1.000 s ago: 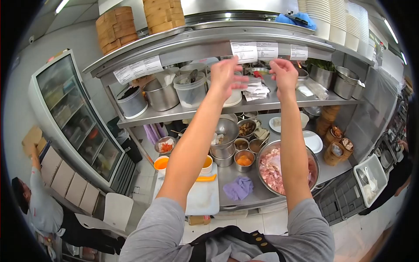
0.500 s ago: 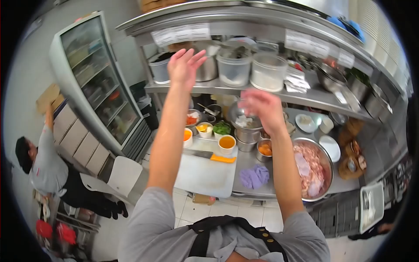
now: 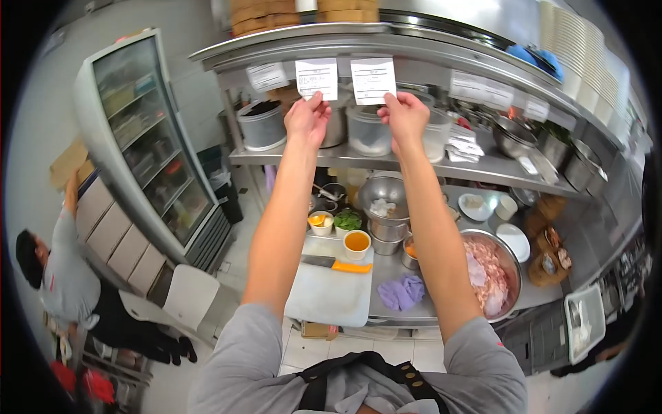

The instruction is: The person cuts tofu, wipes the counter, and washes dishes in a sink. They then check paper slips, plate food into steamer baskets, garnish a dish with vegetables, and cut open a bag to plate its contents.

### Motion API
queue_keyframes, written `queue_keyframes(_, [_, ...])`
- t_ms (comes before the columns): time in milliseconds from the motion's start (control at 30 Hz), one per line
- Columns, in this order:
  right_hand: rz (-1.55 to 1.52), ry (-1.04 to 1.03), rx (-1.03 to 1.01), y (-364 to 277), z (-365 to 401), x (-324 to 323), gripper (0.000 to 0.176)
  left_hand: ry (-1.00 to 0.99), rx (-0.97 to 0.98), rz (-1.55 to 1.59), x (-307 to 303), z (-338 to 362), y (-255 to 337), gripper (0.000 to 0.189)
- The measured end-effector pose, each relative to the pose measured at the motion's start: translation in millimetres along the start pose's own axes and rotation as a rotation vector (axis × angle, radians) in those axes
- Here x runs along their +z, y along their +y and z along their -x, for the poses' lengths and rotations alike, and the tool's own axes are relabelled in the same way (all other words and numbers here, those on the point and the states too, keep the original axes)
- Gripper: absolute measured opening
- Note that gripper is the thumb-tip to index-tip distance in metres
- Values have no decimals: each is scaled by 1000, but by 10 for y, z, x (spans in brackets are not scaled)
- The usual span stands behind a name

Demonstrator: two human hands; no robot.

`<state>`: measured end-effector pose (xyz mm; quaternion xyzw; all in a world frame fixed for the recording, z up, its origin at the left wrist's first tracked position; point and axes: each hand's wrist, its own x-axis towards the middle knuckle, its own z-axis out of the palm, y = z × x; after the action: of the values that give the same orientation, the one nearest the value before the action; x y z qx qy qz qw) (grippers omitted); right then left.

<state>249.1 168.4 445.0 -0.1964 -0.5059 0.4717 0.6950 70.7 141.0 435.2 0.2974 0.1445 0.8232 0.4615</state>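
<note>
Raised in front of the upper shelf, my left hand [image 3: 308, 119] pinches the lower edge of a white printed slip [image 3: 316, 76]. Beside it, my right hand [image 3: 405, 117] has its fingers closed on the bottom right corner of a second white slip [image 3: 373, 79]. Both slips are upright, side by side with a gap between them. Behind my hands stand clear plastic tubs [image 3: 367, 128] on the metal shelf [image 3: 338, 153]. The print on the slips is too small to read.
Below are a white cutting board [image 3: 329, 293] with an orange-handled knife [image 3: 350, 267], a purple cloth [image 3: 401, 292] and a large bowl of raw meat [image 3: 489, 272]. At the left, a person [image 3: 65, 276] reaches to stacked boxes beside a glass-door fridge [image 3: 148, 138].
My hands have come closer together, the left lower and the right higher. Each now holds a white slip. The view has shifted slightly.
</note>
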Motion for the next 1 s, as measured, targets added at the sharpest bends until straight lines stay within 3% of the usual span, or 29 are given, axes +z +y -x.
queue_keyframes(233, [-1, 193, -137, -329, -24, -785, 9, -83, -28, 34, 790, 484, -991, 18])
queue_keyframes(333, [-59, 189, -112, -429, -100, -836, 9, -51, -69, 43, 990, 500, -1127, 19])
queue_keyframes(533, [-34, 70, -130, -521, -376, -844, 21, 24, 71, 35, 1259, 206, -1088, 20])
queue_keyframes(600, [112, 69, -89, -651, -244, -857, 29, 11, 99, 14, 1203, 218, -991, 20])
queue_keyframes(667, [299, 207, -191, -729, 54, -923, 35, 87, 2, -121, 861, 324, -822, 28])
queue_keyframes(733, [235, 173, -192, -759, 369, -1139, 34, 87, 239, -168, 249, 211, -405, 32])
queue_keyframes(800, [154, 132, -150, -657, 577, -1444, 32, 216, 453, -117, -266, -43, 112, 44])
queue_keyframes(867, [74, 57, -85, -526, 726, -1637, 27, 292, 571, -225, -344, -77, 549, 51])
queue_keyframes(967, [31, -24, -14, -332, 961, -1550, 21, 253, 470, -343, -449, -295, 875, 55])
queue_keyframes(1000, [30, -34, -5, -277, 1031, -1473, 21, 205, 324, -238, -374, -326, 946, 43])
